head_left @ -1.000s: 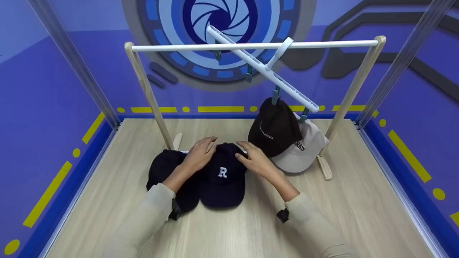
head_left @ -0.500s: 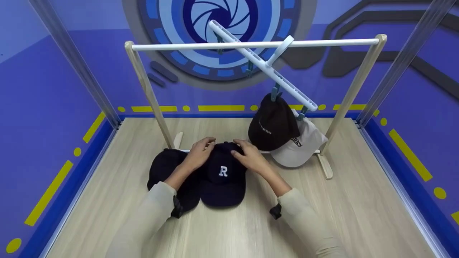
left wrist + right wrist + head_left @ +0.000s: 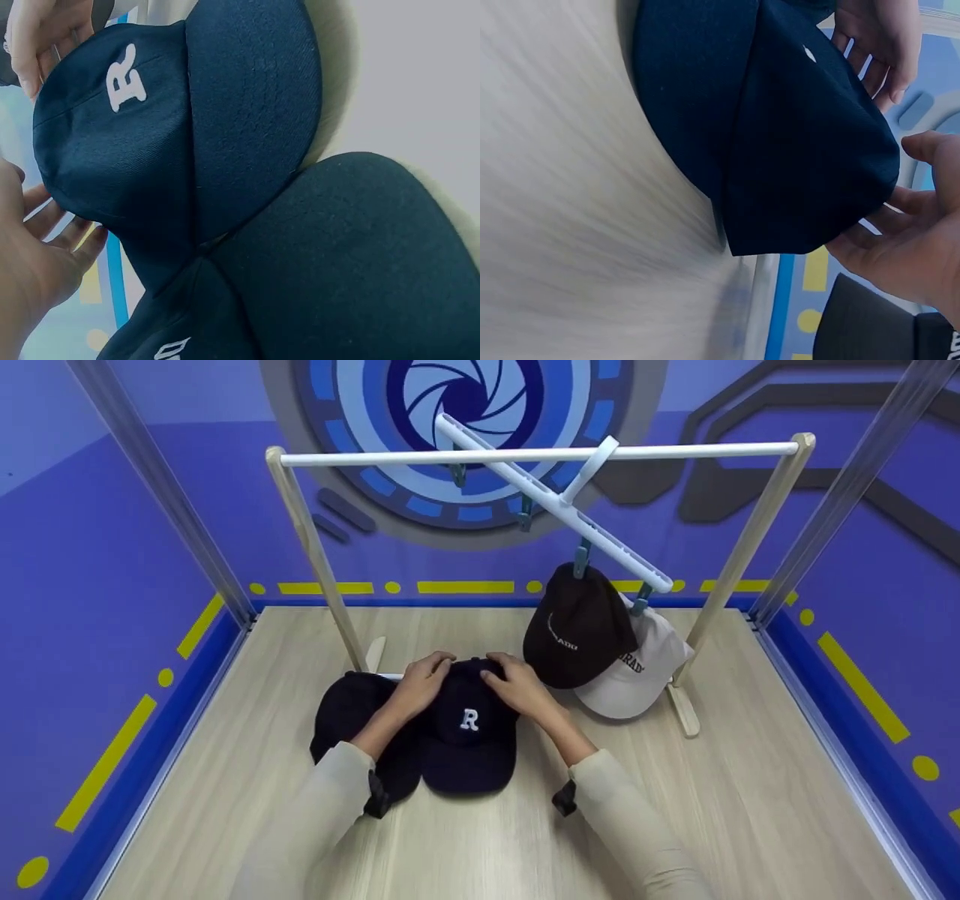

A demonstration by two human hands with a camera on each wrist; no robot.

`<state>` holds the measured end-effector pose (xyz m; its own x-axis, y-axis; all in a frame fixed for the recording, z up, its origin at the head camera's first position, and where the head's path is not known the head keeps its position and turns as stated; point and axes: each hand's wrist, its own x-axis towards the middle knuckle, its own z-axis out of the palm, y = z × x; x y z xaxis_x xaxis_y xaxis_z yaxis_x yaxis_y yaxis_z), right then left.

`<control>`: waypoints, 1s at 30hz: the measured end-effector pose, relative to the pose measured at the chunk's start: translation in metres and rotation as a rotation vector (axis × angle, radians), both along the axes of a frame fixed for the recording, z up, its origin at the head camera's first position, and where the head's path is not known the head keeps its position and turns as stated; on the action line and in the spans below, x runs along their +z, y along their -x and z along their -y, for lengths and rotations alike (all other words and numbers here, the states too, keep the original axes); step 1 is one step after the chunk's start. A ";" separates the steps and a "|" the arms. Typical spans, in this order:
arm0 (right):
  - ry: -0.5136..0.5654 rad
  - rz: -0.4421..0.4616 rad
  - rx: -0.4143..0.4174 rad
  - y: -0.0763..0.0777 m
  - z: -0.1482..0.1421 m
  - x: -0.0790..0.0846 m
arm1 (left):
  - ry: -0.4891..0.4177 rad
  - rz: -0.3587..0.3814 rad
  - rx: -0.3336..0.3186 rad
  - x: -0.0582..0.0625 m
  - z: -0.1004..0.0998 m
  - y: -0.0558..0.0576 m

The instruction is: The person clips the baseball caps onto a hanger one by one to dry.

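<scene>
A navy baseball cap [image 3: 470, 735] with a white letter R lies on the table, its brim toward me. My left hand [image 3: 421, 688] is at the left side of its crown. In the left wrist view that hand's fingers [image 3: 71, 232] reach behind the crown, the thumb apart from the cloth. At the crown's right side is my right hand [image 3: 519, 687]; the right wrist view shows its fingers [image 3: 889, 221] partly hidden behind the cap, thumb off it. A second dark cap [image 3: 349, 709] lies to the left, partly under my left forearm and touching the first.
A wooden rack with a white rail [image 3: 697, 451] stands behind the caps. From it a white clip hanger [image 3: 559, 502] hangs askew. Its right clips hold a dark brown cap [image 3: 577, 630] and a light grey cap [image 3: 634, 671], close to my right hand. Two clips hang at its left.
My right hand and forearm have shifted slightly left, closer to the crown. The left hand has hardly moved. The hanger and its hanging caps have swayed a little.
</scene>
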<state>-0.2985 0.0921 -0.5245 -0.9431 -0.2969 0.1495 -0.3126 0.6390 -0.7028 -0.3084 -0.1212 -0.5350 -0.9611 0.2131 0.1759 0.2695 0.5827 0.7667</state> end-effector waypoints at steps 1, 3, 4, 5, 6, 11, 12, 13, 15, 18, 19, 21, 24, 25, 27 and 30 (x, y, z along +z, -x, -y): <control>0.002 0.003 -0.002 0.001 0.000 -0.001 | -0.003 -0.001 0.001 -0.001 0.000 0.000; 0.008 0.010 -0.012 0.002 0.001 -0.002 | -0.007 -0.005 0.006 -0.003 -0.001 0.001; 0.014 0.012 -0.018 0.002 0.001 -0.002 | -0.014 -0.008 0.007 -0.004 -0.002 0.002; 0.021 0.009 -0.024 0.002 0.001 -0.002 | -0.024 -0.011 0.007 -0.005 -0.002 0.003; 0.025 0.004 -0.031 0.003 0.001 -0.003 | -0.034 -0.013 0.009 -0.005 -0.003 0.003; 0.038 -0.006 -0.061 0.003 0.002 -0.004 | -0.051 -0.016 0.016 -0.009 -0.006 0.005; 0.041 -0.007 -0.063 0.003 0.002 -0.004 | -0.049 -0.012 0.019 -0.010 -0.006 0.005; 0.046 -0.006 -0.065 0.002 0.002 -0.005 | -0.047 -0.012 0.020 -0.010 -0.006 0.005; 0.056 -0.007 -0.068 0.002 0.003 -0.005 | -0.053 -0.010 0.022 -0.011 -0.007 0.005; 0.065 -0.016 -0.077 0.002 0.003 -0.007 | -0.079 -0.019 0.021 -0.012 -0.007 0.005; 0.067 -0.021 -0.082 0.003 0.004 -0.007 | -0.093 -0.025 0.019 -0.013 -0.008 0.006; 0.073 -0.032 -0.091 0.002 0.004 -0.008 | -0.120 -0.033 0.017 -0.015 -0.008 0.006; 0.088 -0.055 -0.099 0.002 0.005 -0.010 | -0.157 -0.043 0.015 -0.017 -0.009 0.006; 0.093 -0.063 -0.101 0.001 0.005 -0.010 | -0.167 -0.044 0.014 -0.017 -0.009 0.006; 0.103 -0.083 -0.105 0.001 0.005 -0.011 | -0.183 -0.047 0.011 -0.017 -0.010 0.006; 0.114 -0.107 -0.117 0.001 0.006 -0.012 | -0.194 -0.055 0.007 -0.018 -0.010 0.006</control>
<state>-0.2994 0.0861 -0.5366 -0.9472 -0.1620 0.2767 -0.3175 0.5937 -0.7394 -0.3143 -0.1108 -0.5527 -0.9503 0.1630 0.2654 0.3104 0.4273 0.8491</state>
